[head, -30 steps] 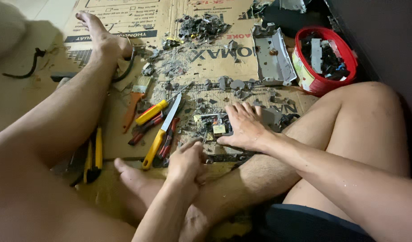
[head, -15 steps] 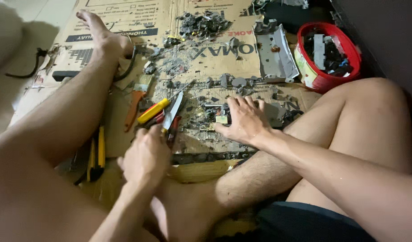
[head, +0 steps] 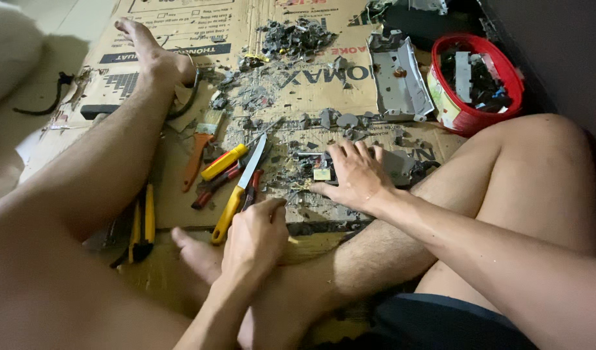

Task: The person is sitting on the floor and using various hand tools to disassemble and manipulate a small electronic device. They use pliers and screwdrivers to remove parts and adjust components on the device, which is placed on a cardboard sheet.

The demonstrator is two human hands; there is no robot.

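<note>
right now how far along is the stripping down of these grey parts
Done, by the look of it: grey broken bits litter the cardboard, and the red tub holds pulled pieces. In hand: the right hand presses on a small dark part, while the left hand hovers by the yellow-handled knife. Left: that part and the grey casing, which looks unbroken.

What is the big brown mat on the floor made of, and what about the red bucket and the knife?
The mat looks like flattened cardboard: dull brown, printed, with a fold crease. The red bucket seems plastic, smooth and slightly shiny. The knife by the left hand appears to have a pale, shiny metal blade and a yellow handle, probably plastic.
</note>
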